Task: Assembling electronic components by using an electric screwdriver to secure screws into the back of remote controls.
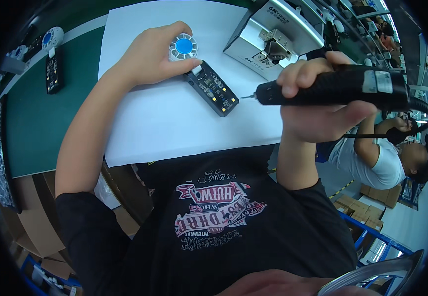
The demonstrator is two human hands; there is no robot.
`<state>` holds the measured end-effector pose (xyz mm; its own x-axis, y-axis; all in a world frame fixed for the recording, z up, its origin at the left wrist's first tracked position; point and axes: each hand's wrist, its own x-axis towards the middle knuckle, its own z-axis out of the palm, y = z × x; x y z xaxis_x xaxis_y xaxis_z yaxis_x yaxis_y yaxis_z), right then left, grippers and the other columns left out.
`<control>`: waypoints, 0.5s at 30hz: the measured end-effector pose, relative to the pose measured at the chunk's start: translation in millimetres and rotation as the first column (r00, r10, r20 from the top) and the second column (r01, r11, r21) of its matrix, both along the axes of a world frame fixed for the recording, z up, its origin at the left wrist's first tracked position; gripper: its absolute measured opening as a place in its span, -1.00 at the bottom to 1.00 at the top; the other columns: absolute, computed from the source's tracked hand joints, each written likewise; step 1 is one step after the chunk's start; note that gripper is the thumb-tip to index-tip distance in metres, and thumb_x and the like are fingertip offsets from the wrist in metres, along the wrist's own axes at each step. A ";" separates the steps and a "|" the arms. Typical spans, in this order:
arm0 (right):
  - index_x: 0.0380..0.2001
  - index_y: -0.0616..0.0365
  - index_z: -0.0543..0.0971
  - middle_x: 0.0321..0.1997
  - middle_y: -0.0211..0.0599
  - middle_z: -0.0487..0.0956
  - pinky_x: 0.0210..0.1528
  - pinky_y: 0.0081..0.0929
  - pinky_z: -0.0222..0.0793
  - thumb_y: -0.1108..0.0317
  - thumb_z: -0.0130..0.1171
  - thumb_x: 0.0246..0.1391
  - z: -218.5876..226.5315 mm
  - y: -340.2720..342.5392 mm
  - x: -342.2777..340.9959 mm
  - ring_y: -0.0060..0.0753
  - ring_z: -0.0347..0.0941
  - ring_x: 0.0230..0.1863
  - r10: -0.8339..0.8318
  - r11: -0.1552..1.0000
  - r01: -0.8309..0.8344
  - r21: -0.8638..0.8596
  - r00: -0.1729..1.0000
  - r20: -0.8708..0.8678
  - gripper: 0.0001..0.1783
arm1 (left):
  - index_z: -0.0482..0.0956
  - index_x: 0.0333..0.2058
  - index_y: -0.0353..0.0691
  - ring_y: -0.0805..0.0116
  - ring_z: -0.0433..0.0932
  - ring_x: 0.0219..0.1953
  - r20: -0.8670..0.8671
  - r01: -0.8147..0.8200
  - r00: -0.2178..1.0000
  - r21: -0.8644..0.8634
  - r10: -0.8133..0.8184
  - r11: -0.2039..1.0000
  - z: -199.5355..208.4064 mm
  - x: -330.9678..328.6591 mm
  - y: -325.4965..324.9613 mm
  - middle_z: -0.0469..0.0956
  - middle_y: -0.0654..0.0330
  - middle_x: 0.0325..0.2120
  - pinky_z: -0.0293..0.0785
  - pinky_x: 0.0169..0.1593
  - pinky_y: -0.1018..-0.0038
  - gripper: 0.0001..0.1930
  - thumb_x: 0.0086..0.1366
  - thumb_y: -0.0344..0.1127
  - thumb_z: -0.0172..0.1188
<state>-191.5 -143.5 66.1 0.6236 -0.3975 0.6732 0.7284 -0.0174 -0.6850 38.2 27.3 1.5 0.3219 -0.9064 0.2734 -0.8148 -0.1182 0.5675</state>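
My left hand (152,56) is closed round the edge of a small white round part with a blue centre (184,46), thumb on its near side. Joined to that part by a white piece, a black oblong housing with an exposed circuit board (213,88) lies on the white sheet (174,123). In my right hand (312,121) is a black electric screwdriver (332,88), held level with its bit pointing left. In the picture the bit's tip appears just right of the housing's lower end; whether they touch I cannot tell.
A silver screw feeder (258,42) stands at the back right of the sheet. On the green mat (31,123) at left lies a similar unit (53,71). The screwdriver's cable (423,111) runs off right, where a seated co-worker (372,158) is. Cardboard boxes (41,217) are below left.
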 end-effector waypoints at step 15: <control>0.11 0.19 0.32 -0.42 -0.16 0.55 -0.39 -0.36 0.46 -0.66 -0.04 -0.01 -16.6 14.0 -1.8 -0.30 0.50 -0.51 0.028 0.995 -0.019 0.096 0.995 -0.094 0.07 | 0.54 -0.09 -0.20 -0.01 0.66 -0.24 -0.053 0.015 0.998 -0.020 -0.016 1.000 -0.2 -1.3 1.8 0.66 -0.02 -0.30 0.55 -0.14 0.24 -0.46 0.10 0.07 0.40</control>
